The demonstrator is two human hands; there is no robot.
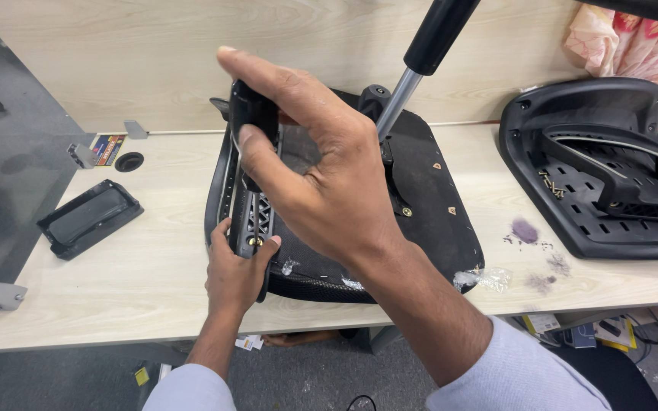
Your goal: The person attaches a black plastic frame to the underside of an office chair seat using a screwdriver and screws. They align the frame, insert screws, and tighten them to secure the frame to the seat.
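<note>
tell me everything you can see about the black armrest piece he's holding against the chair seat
The armrest bracket is a black, hard-plastic-looking piece standing roughly upright at the left edge of the upturned chair seat on the pale wooden table. Its lower part shows a slotted lattice with brass-coloured screws near the bottom. The right hand grips its top from above; the left hand holds its lower end. Its far side is hidden.

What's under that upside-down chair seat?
The chair seat rests on the wooden table; clear plastic wrap pokes out at its front edge. Anything further beneath is covered by the seat and both hands.
</note>
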